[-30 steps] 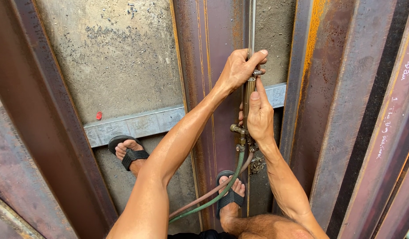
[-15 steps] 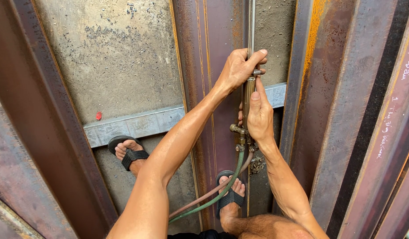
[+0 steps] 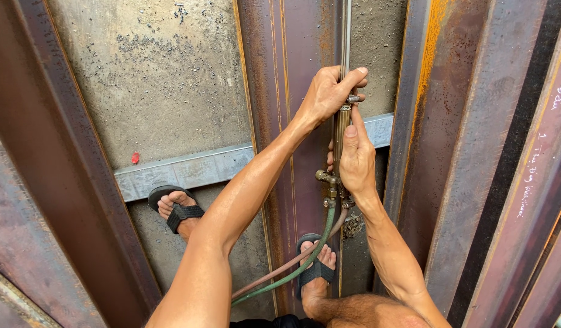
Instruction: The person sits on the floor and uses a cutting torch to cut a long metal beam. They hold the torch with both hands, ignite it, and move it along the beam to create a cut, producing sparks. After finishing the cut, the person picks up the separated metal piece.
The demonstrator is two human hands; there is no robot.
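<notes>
Left fingers: curled tight around the upper end of the cutting torch [image 3: 341, 130], thumb laid over the top near a small valve knob.
Left hand [image 3: 328, 94]: in the upper middle of the frame, wrist bent, forearm running down to the lower left.
Right fingers: wrapped around the brass body of the torch, index finger stretched straight up along it, the others closed on the handle.
Right hand [image 3: 355, 159]: just below the left hand, at the middle of the frame, forearm running to the lower right.
Cutting torch: upright in the middle of the frame, held in both hands; its thin tubes run up out of the top edge, brass fittings sit at its lower end.
Hoses: a green hose [image 3: 305, 258] and a reddish hose [image 3: 274, 273] leave the fittings and sweep down to the lower left.
Steel beam [image 3: 292, 73]: rusty, directly behind the torch, running top to bottom.
Grey steel strip [image 3: 189, 170]: lies across the concrete floor [image 3: 153, 79], left of centre.
Feet: left sandal [image 3: 174, 206] on the floor beside the strip, right sandal [image 3: 314, 267] below the torch.
Other beams [image 3: 505, 152]: rusty, leaning along the right and left edges.
</notes>
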